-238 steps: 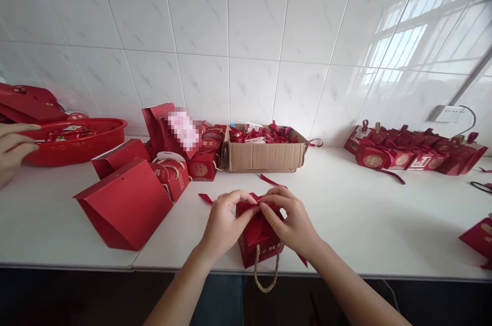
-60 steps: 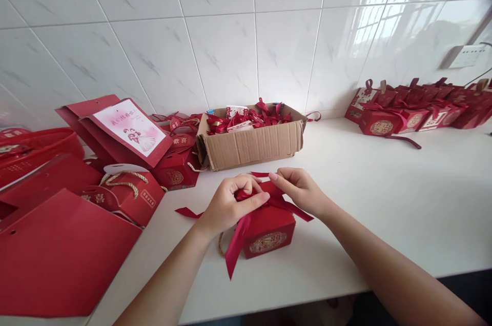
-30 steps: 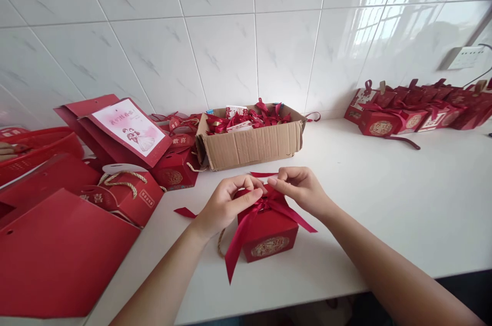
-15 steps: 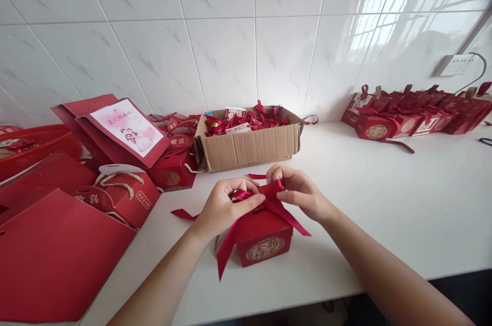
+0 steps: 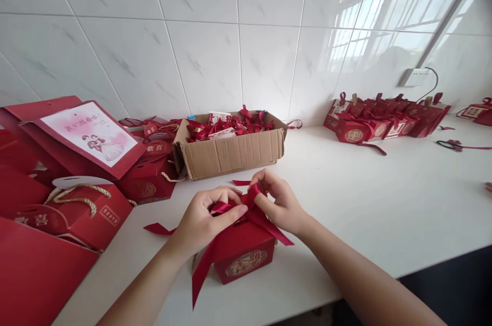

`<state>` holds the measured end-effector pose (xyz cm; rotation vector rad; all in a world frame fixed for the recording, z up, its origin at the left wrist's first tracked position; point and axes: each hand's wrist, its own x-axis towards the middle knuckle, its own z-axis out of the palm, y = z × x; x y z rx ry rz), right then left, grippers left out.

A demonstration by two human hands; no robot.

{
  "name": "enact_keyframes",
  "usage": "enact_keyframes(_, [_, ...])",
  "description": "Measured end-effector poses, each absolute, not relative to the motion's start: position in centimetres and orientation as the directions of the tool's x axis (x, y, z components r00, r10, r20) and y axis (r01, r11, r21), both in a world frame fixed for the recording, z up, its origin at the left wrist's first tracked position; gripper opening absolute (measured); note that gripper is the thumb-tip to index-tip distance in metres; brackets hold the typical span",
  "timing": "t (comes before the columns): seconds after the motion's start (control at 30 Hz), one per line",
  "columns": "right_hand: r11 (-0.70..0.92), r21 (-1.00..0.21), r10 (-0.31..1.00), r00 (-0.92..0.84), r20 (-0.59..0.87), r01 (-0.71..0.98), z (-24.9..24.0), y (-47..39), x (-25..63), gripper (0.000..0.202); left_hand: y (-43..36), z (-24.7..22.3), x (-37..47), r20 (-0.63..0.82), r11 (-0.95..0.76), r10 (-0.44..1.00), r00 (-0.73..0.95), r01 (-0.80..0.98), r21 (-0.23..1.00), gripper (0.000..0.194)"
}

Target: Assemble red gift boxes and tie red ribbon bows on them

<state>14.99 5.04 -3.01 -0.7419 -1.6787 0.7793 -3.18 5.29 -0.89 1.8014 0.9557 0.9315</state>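
Observation:
A red gift box [image 5: 246, 244] with a gold emblem on its front stands on the white table before me. Dark red satin ribbon [image 5: 202, 273] lies over its top, with loops at the knot and tails hanging down the front and out to both sides. My left hand [image 5: 207, 216] pinches the ribbon near the knot, thumb against fingers. On the other side, my right hand [image 5: 279, 203] grips a ribbon loop between thumb and fingers. The knot itself is partly hidden by my fingers.
Behind the box stands a cardboard box [image 5: 234, 151] full of ribbons and tags. Red gift bags [image 5: 49, 157] and boxes with gold cord [image 5: 92, 213] crowd the left. Several finished-looking red boxes [image 5: 378, 126] line the wall at right. Part of another hand [image 5: 488, 186] shows at the right edge.
The view has turned to the right, so things sit further left. My right hand has drawn slightly closer to my left, still on the ribbon loop.

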Motion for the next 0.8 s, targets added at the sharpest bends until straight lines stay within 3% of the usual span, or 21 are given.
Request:
enact_keyframes(0.17, [0.702,-0.703,0.712,-0.086,0.697,0.113,-3.3,5.1,14.7,0.016,5.1,-0.8,-3.0,0.262,-0.376,0.879,0.399,0.241,0.895,0.048])
enact_keyframes(0.33, [0.706,-0.694,0.703,-0.014,0.711,0.14,-3.7,5.3,14.3,0.017,5.0,-1.0,-3.2,0.239,-0.371,0.875,0.42,0.268,0.889,0.047])
enact_keyframes(0.63, [0.805,-0.397,0.488,-0.11,0.866,0.441,-3.8,5.5,15.3,0.021,5.1,-1.0,-3.1,0.201,-0.335,0.889,0.411,0.285,0.898,0.045])
enact_keyframes(0.8, [0.792,-0.376,0.479,-0.108,0.871,0.48,-4.3,5.8,15.4,0.022,5.0,-1.2,-2.9,0.202,-0.336,0.883,0.423,0.273,0.901,0.044])
